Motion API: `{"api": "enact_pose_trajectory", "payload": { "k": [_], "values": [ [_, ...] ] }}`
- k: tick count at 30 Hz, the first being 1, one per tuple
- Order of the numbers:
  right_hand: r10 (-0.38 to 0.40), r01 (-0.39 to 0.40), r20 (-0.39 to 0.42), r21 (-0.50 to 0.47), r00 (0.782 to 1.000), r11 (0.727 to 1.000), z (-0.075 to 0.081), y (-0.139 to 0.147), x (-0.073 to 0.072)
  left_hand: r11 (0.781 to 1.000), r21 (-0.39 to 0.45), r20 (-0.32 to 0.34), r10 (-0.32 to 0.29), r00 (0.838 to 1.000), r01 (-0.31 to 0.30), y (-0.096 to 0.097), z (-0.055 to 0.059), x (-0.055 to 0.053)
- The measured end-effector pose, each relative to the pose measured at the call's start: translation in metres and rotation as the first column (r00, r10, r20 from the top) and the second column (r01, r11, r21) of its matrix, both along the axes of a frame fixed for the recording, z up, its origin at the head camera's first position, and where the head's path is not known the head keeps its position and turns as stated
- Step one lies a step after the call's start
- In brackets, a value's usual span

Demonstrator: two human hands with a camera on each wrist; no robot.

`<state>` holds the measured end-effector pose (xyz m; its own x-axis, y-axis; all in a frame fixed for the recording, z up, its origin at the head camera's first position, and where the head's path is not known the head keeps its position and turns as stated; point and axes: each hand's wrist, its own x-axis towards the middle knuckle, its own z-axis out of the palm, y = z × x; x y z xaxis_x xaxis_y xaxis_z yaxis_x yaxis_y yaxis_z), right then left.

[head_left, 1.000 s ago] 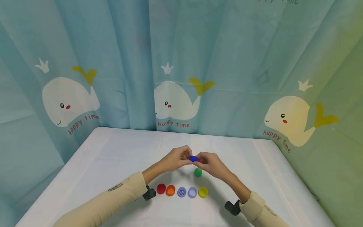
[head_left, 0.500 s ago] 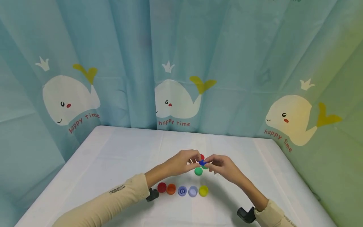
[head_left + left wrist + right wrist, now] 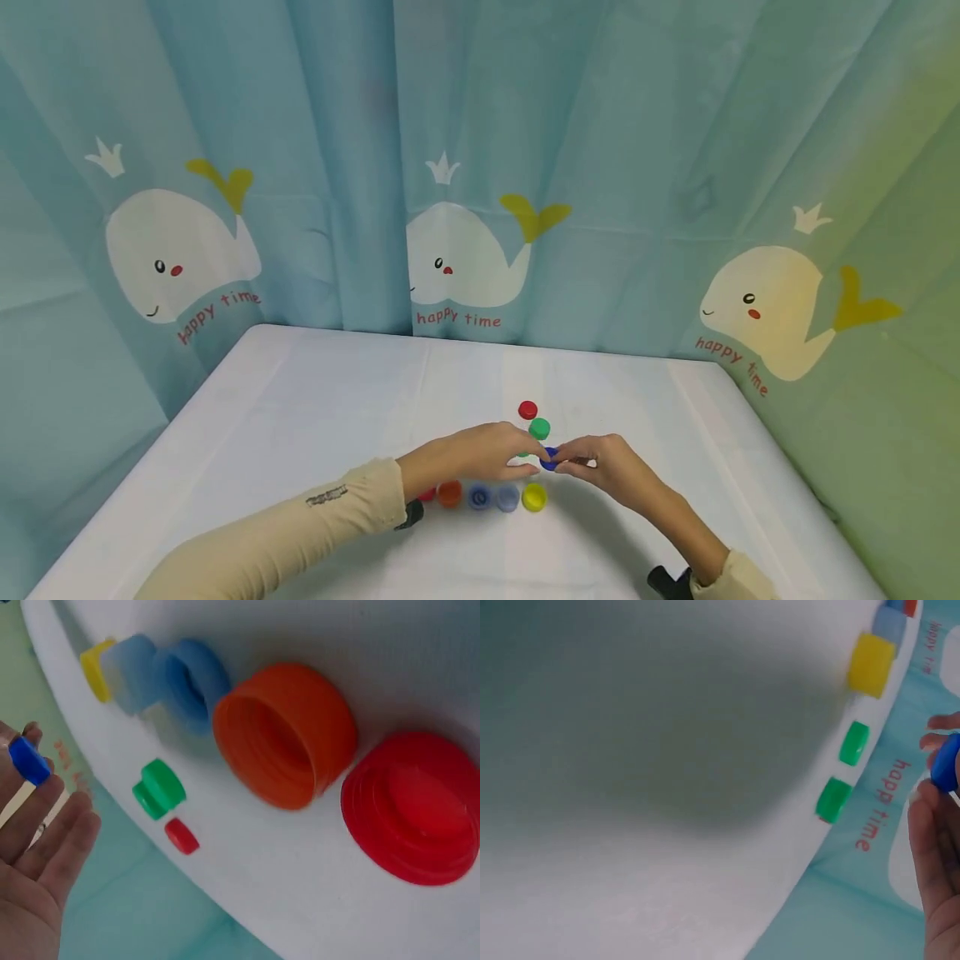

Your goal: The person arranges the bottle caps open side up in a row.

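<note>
Here, the right hand point(image 3: 619, 468) pinches a blue cap point(image 3: 550, 461); the left hand point(image 3: 489, 451), fingers relaxed, is just beside it. Beyond the grip lies a green cap point(image 3: 539, 429).

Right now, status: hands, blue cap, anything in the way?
Right hand pinches blue cap. Left hand at its edge, contact unclear. Possibly in the way: nearer green cap, mostly behind left hand in head view.

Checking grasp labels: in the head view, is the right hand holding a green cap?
No, the right hand pinches a dark blue cap, while one green cap lies beyond it on the table.
</note>
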<state>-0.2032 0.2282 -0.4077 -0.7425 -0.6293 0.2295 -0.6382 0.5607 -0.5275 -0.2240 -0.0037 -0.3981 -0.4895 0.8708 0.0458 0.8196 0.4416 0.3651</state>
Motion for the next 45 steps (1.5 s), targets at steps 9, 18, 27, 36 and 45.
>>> {"api": "enact_pose_trajectory", "payload": {
  "k": [9,18,27,36,45],
  "values": [
    [0.018,-0.028,0.077,0.137,0.997,0.990,-0.007,0.009,0.003,0.990,-0.138,-0.026,-0.045,0.999,0.041,0.015,-0.009,0.009],
    [0.031,-0.062,0.151,0.209,0.988,0.976,-0.015,0.013,0.007,0.976,-0.209,-0.056,-0.077,0.995,0.063,0.022,-0.015,0.013],
    [0.042,-0.068,0.120,0.227,0.992,0.972,-0.018,0.012,0.008,0.962,-0.265,-0.070,-0.091,0.993,0.069,0.027,-0.020,0.014],
    [0.062,-0.070,0.041,0.241,0.997,0.968,-0.025,0.013,0.008,0.956,-0.284,-0.064,-0.092,0.994,0.070,0.026,-0.021,0.015],
    [0.080,-0.098,0.082,0.239,0.993,0.966,-0.021,0.014,0.005,0.956,-0.290,-0.005,-0.035,0.999,0.032,0.016,-0.015,0.012]
  ]
}}
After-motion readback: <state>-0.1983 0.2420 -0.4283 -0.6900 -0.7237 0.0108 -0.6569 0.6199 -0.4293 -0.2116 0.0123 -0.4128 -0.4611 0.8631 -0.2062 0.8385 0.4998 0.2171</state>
